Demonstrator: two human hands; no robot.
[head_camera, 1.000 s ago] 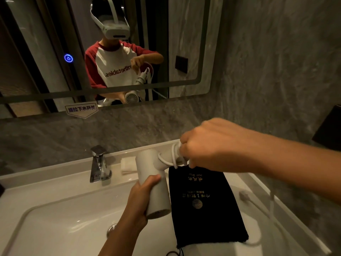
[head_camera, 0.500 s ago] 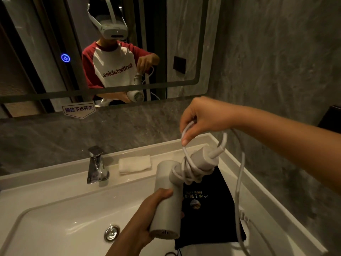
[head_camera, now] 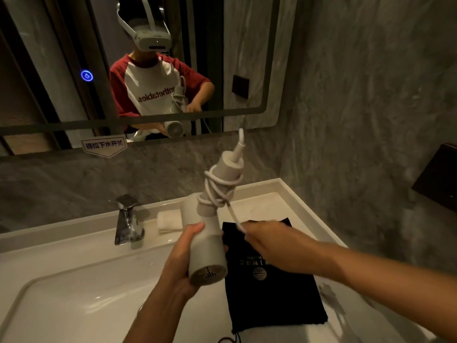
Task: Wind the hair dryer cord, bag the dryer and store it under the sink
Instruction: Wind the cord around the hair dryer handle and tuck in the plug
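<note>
My left hand point(head_camera: 181, 253) grips the barrel of the white hair dryer point(head_camera: 206, 246), with the handle pointing up and away over the counter. Several turns of white cord point(head_camera: 217, 189) wrap the handle. My right hand point(head_camera: 269, 246) pinches the cord just below the coils, low and to the right of the dryer. A black drawstring bag point(head_camera: 274, 295) with gold print lies flat on the counter under my right hand.
The white sink basin point(head_camera: 74, 298) is at lower left, with a chrome tap point(head_camera: 128, 221) behind it and a folded white cloth point(head_camera: 169, 220) beside the tap. A mirror point(head_camera: 247, 58) hangs above. A stone wall closes the right side, with a dark box point(head_camera: 437, 177) mounted on it.
My right hand came down from above the handle to below it, bringing the cord around. The dryer's handle has tilted more upright. More cord lies on the handle than a second ago.
</note>
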